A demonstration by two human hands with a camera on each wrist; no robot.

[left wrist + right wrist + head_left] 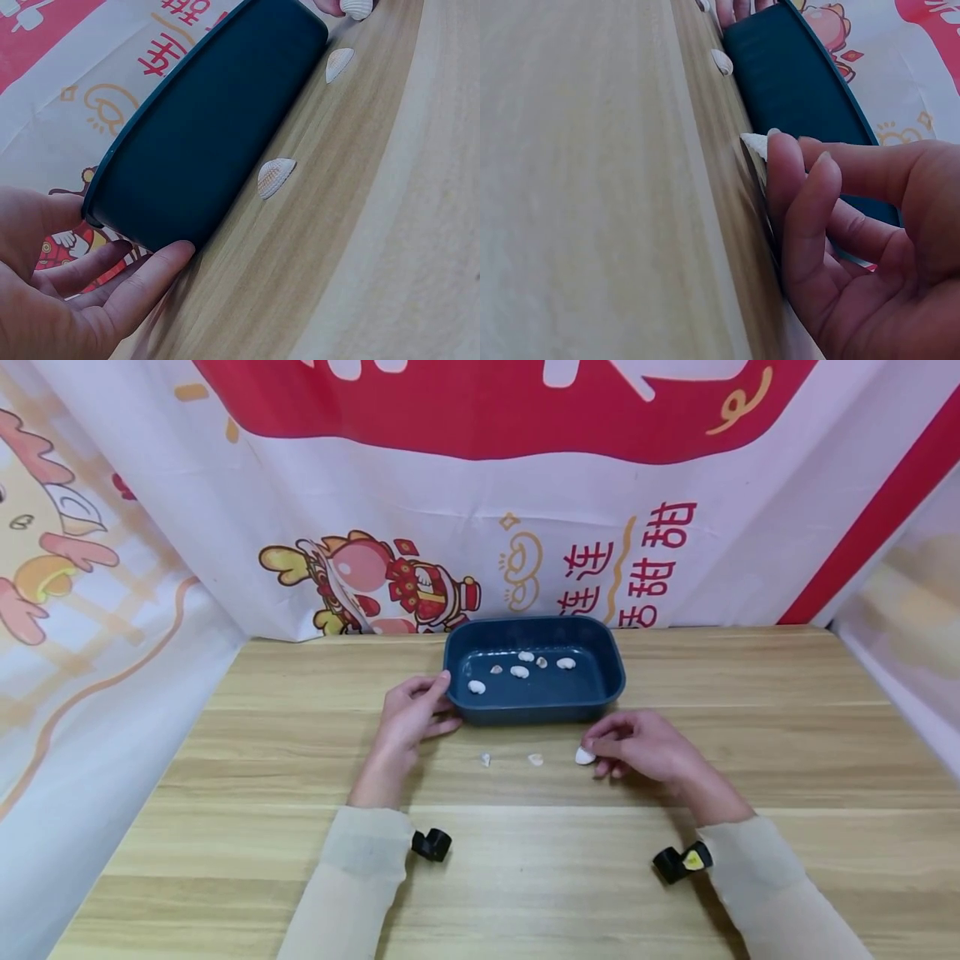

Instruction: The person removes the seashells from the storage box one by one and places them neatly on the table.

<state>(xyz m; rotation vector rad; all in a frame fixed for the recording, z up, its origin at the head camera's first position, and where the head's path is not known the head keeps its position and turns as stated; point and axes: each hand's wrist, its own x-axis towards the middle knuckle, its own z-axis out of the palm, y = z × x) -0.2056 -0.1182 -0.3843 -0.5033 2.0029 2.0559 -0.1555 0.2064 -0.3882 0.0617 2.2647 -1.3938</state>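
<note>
Placement of a shell (584,756) looks like the step in hand: the right hand (641,747) pinches it just in front of the near right corner of the tub (534,715), roughly level with one shell (485,760) before the tub's left part and another (535,760) before its middle. Left hand (412,714) touches the tub's left end, thumb at the rim, fingers spread; six shells (519,672) lie inside. Next, seemingly, comes easing the pinch, though table (525,893) contact cannot be told.
</note>
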